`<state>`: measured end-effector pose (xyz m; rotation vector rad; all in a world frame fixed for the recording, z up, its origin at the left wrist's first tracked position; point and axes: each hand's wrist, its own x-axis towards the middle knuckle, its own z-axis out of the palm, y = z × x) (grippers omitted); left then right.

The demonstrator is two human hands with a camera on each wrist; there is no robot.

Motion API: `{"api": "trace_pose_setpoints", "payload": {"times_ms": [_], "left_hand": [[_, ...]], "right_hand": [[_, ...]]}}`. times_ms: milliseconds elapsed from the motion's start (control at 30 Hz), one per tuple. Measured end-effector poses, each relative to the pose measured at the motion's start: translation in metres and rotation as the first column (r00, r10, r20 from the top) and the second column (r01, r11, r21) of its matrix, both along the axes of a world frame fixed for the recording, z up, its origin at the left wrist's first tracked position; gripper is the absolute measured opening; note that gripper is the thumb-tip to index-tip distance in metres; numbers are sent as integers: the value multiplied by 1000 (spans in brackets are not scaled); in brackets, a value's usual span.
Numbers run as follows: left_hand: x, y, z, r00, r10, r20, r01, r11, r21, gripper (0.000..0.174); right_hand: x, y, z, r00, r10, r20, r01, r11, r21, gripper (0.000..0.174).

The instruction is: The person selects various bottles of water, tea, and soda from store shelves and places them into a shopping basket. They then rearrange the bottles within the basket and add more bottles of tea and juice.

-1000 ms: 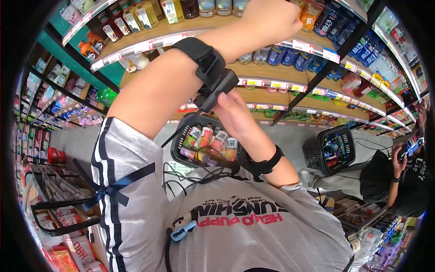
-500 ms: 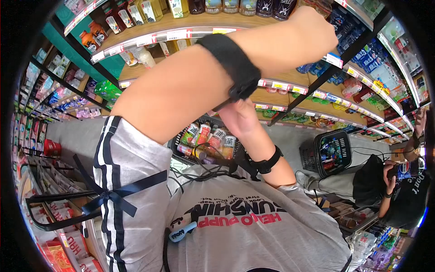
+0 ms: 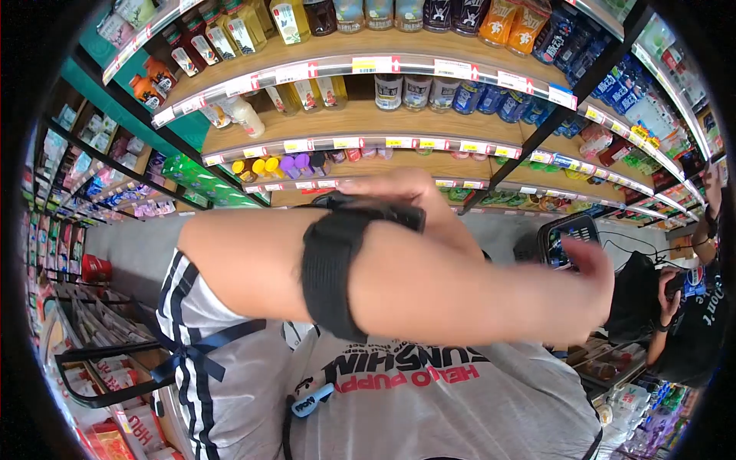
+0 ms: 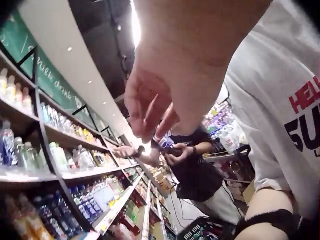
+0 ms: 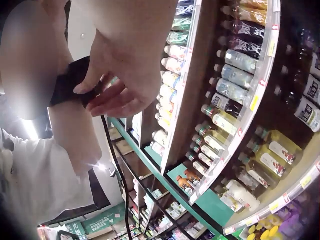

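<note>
My left forearm crosses the head view, a black strap (image 3: 333, 276) round it and a small black camera at its upper side. Past the strap, my left hand (image 3: 579, 295) is blurred; in the left wrist view the left hand (image 4: 155, 100) hangs with loosely bent fingers, nothing in it. Behind the left forearm is my right hand (image 3: 399, 188), its fingers by the camera mount. From the right wrist, the right hand (image 5: 117, 90) pinches the black strap (image 5: 72, 82) between thumb and fingers. The forearm hides part of that grip in the head view.
Curved shelves (image 3: 322, 126) of bottles run across the front. A black basket (image 3: 571, 238) stands on the floor at the right, beside a person in black (image 3: 682, 330) holding something. A red bucket (image 3: 96, 268) and packaged goods (image 3: 142, 429) are at the left.
My left forearm has swung down from its raised slant to lie level across my front, its fist loosened. The right hand shows above it. The basket of drinks before me is now hidden.
</note>
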<state>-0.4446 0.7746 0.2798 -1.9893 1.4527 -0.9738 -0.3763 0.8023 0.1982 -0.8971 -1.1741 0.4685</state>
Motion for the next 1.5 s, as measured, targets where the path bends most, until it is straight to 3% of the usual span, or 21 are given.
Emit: {"api": "trace_pose_setpoints", "payload": {"times_ms": [67,233,333,433,533,667,700,733,767,867,1000,1033,1100,1167,1200,1233,1333,1400,1467,1500], "left_hand": [[-18,2,-2,997,-63,40,62,997,41,20],[-49,11,-4,978,-186,92,177,979,98,22],[-60,15,-5,969,-223,103,212,971,107,25],[-62,16,-5,965,-234,120,220,969,116,27],[-56,16,-4,967,-212,141,197,974,116,30],[-35,3,-4,976,-135,169,114,985,130,34],[-30,2,-4,980,-108,168,84,986,142,35],[-27,5,-5,988,-31,153,10,991,137,31],[-23,9,-2,989,-64,133,38,982,186,22],[-15,8,-9,996,-93,-8,94,988,126,24],[-3,13,-12,994,-97,-53,99,994,39,24],[0,15,-16,988,-121,-98,123,992,14,25],[8,19,-25,973,-186,-134,172,979,-110,25],[15,34,-21,965,-119,-232,56,964,-260,25],[22,46,-11,926,-102,-363,-6,959,-284,21],[33,58,-8,887,-94,-453,-98,919,-382,18],[51,94,9,878,-63,-475,-283,733,-619,14],[61,106,13,924,-86,-373,-264,562,-784,10],[63,108,19,907,-42,-419,-312,601,-736,7],[64,107,21,897,-24,-442,-333,620,-710,6]], "right_hand": [[3,-3,10,986,-31,162,27,999,23,32],[-4,-9,26,945,-114,308,97,993,70,37],[-6,-9,30,906,-182,382,139,980,140,24],[-8,-8,27,919,-198,341,166,979,120,39],[-11,-13,28,976,-144,163,164,980,-115,39],[-9,-2,-6,913,-224,340,237,971,2,32],[-8,1,-12,893,-249,374,224,968,109,30],[-8,1,-15,898,-255,358,236,967,97,30],[-9,1,-16,903,-260,341,246,965,85,30],[-6,-1,-27,908,-232,348,262,964,-43,37],[-4,-2,-41,920,-93,381,184,960,-210,49],[-6,-1,-48,951,-52,304,115,975,-192,52],[-8,-2,-51,963,24,269,69,941,-333,51],[-14,-9,-51,973,111,204,7,864,-503,50],[-2,-10,-73,972,231,48,-178,851,-494,44],[-2,-10,-74,992,122,38,-91,882,-463,43],[-6,-8,-72,978,-208,-11,190,911,-366,40],[3,-6,-66,953,-256,-164,164,887,-432,37],[12,-13,-63,879,-185,-439,-121,805,-581,33],[9,-11,-62,782,-98,-615,-175,913,-368,30]]}}
